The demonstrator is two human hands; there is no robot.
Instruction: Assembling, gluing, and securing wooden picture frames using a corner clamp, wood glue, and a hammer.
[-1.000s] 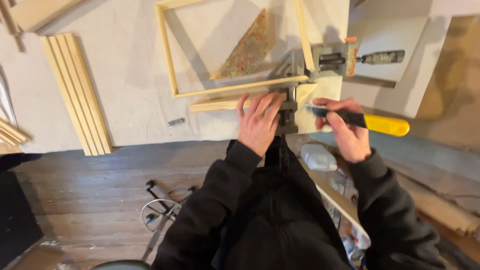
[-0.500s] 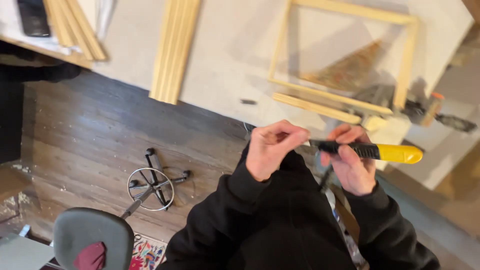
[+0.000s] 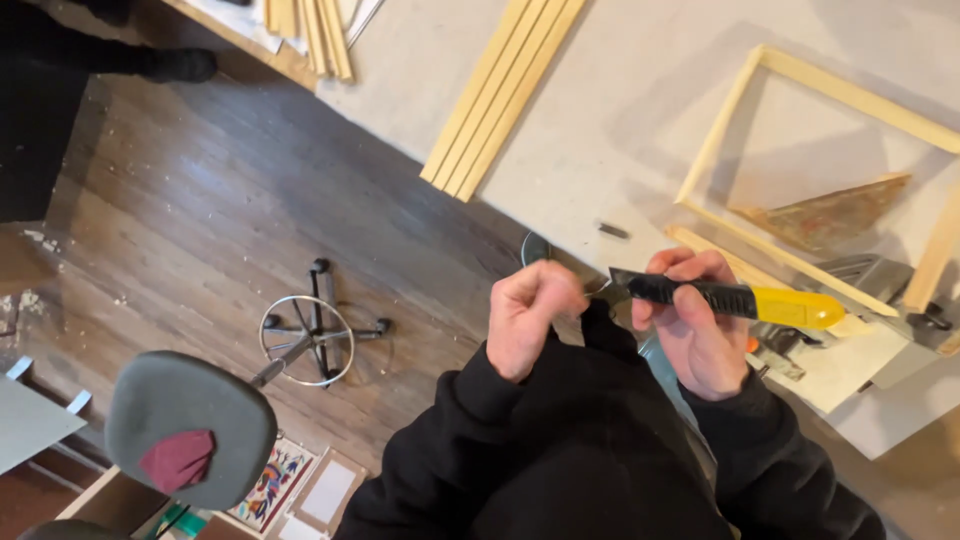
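Observation:
My right hand (image 3: 700, 330) grips a utility knife (image 3: 735, 298) with a black front and yellow rear, held level in front of my chest. My left hand (image 3: 528, 318) is curled closed at the knife's blade tip, fingers pinched against it; what they pinch is too small to tell. Both hands hover near the table's front edge. Behind them on the pale table (image 3: 610, 110) lies a light wooden frame (image 3: 715, 150) with a brownish triangular piece (image 3: 825, 212) inside it. A metal corner clamp (image 3: 870, 275) sits at the frame's near corner.
A bundle of wooden strips (image 3: 500, 95) lies on the table to the left, more strips (image 3: 310, 35) farther back. A small dark screw (image 3: 613, 231) rests on the table. On the wooden floor stand a grey stool (image 3: 190, 425) and its wheeled base (image 3: 310, 338).
The view has swung left and down. My left hand has left the clamp on the frame and come to the knife's tip; both hands drew back from the table toward my chest.

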